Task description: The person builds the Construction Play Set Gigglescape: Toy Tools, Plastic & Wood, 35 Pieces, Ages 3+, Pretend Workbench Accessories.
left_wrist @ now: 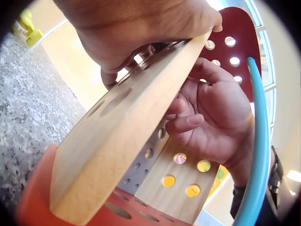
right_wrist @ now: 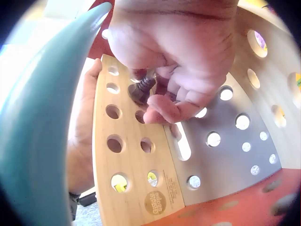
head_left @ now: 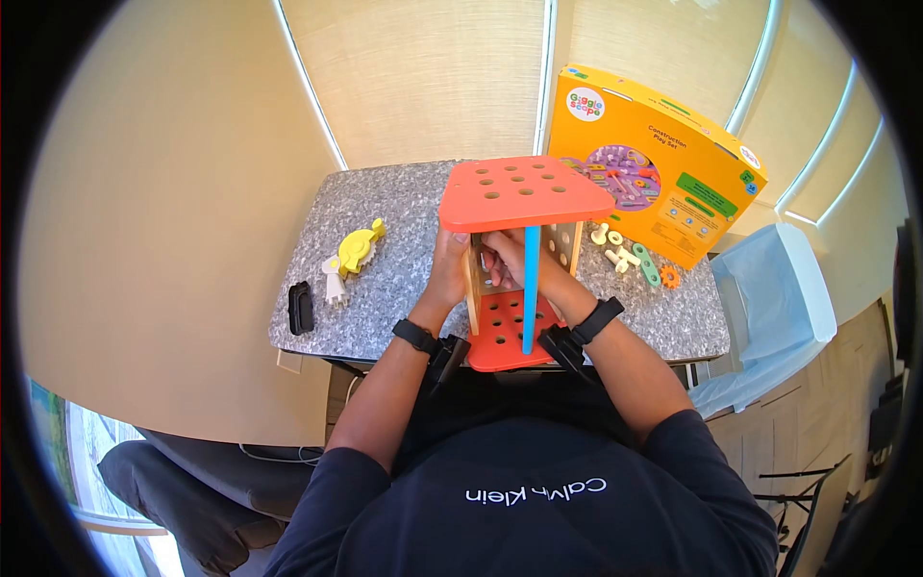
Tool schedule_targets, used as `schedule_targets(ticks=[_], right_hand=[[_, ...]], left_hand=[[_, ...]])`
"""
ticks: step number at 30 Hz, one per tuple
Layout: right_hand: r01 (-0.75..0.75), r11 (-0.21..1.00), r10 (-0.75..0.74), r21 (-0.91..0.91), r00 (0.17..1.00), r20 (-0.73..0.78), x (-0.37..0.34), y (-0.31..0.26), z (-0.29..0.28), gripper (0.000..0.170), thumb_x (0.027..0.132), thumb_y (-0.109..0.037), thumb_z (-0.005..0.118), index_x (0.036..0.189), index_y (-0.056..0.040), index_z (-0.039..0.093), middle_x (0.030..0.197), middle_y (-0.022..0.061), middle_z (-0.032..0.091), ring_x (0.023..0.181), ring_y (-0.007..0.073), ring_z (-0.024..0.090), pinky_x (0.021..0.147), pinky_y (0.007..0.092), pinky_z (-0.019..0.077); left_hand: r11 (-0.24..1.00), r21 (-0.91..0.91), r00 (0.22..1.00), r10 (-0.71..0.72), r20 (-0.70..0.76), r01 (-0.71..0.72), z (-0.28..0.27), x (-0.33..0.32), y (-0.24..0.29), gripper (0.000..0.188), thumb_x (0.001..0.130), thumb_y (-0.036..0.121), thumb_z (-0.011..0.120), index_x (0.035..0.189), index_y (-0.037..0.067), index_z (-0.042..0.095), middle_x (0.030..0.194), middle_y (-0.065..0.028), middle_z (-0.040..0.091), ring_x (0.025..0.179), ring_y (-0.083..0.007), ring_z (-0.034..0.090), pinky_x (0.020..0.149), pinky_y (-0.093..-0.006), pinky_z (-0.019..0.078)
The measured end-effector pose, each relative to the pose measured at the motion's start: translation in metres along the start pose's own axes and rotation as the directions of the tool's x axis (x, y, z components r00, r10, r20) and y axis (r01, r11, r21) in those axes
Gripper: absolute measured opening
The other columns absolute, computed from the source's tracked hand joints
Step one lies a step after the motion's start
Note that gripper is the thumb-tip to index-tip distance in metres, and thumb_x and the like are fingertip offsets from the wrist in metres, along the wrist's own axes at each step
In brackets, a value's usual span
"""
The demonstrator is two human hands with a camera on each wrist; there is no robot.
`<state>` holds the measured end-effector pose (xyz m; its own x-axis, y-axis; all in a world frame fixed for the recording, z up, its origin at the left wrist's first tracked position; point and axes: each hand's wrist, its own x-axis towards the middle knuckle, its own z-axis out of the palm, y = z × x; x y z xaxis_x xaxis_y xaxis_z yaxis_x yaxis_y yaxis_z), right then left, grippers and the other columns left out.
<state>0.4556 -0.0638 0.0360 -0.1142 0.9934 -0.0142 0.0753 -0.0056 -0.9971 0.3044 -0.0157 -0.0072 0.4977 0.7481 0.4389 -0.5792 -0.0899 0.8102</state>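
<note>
A toy frame stands at the table's front edge, with a red top board (head_left: pixel 527 190), a red base (head_left: pixel 500 356), a blue post (head_left: pixel 530 288) and wooden sides with holes. My left hand (head_left: pixel 448 274) grips the left wooden panel (right_wrist: pixel 131 160), thumb over its edge and fingers on its outer face. Inside the frame, my right hand (right_wrist: pixel 178 56) has its fingers curled close to that panel's inner face. It pinches a dark threaded screw (right_wrist: pixel 142 89) beside the holes; the fingertips are partly hidden. A grey panel (right_wrist: pixel 225 136) forms the back.
On the left of the table lie a yellow toy saw (head_left: pixel 358 250), a pale toy piece (head_left: pixel 335 281) and a black case (head_left: pixel 301 308). To the right are cream bolts (head_left: pixel 620 258), a green strip (head_left: pixel 646 264) and an orange gear (head_left: pixel 670 277), before a yellow box (head_left: pixel 663 144).
</note>
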Motion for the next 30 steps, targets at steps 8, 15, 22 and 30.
schedule_targets(ticks=[8,15,22,30], right_hand=[[-0.010,0.999,0.008,0.046,0.999,0.052,0.005,0.003,-0.001,0.040,0.106,-0.040,0.051,0.088,-0.0048,0.057,0.061,0.0005,0.053,0.046,0.0105,0.056,0.040,0.0256,0.0418],[0.012,0.999,-0.010,0.052,1.000,-0.024,-0.002,-0.006,0.002,0.041,0.105,-0.041,0.055,0.085,-0.0047,0.057,0.058,0.0003,0.052,0.042,0.0104,0.053,0.039,0.0257,0.0392],[0.103,0.989,-0.107,0.109,0.994,0.031,0.003,0.000,0.005,0.036,0.106,-0.035,0.058,0.088,-0.0034,0.058,0.058,0.0005,0.052,0.041,0.0099,0.050,0.039,0.0266,0.0375],[0.129,0.991,-0.129,0.032,0.992,-0.018,-0.001,-0.001,0.006,0.030,0.107,-0.032,0.057,0.102,-0.0031,0.061,0.060,-0.0003,0.052,0.043,0.0094,0.049,0.041,0.0265,0.0382]], left_hand=[[0.999,-0.041,0.997,-0.028,0.067,0.030,0.000,-0.001,0.003,0.071,0.104,0.059,0.053,0.140,0.000,0.039,0.098,-0.0158,0.063,0.067,-0.0202,0.068,0.054,-0.0323,0.0601],[0.998,-0.066,0.995,-0.012,0.096,0.018,0.006,0.002,0.009,0.072,0.103,0.060,0.054,0.140,0.000,0.038,0.098,-0.0185,0.063,0.066,-0.0223,0.068,0.055,-0.0336,0.0612],[1.000,-0.019,1.000,-0.014,0.024,0.015,0.003,0.000,0.005,0.074,0.102,0.061,0.054,0.140,0.000,0.039,0.103,-0.0192,0.063,0.067,-0.0221,0.069,0.055,-0.0317,0.0609],[1.000,0.001,1.000,0.017,0.020,-0.017,-0.004,0.002,-0.004,0.072,0.103,0.061,0.053,0.140,0.001,0.042,0.109,-0.0170,0.063,0.079,-0.0222,0.071,0.062,-0.0313,0.0610]])
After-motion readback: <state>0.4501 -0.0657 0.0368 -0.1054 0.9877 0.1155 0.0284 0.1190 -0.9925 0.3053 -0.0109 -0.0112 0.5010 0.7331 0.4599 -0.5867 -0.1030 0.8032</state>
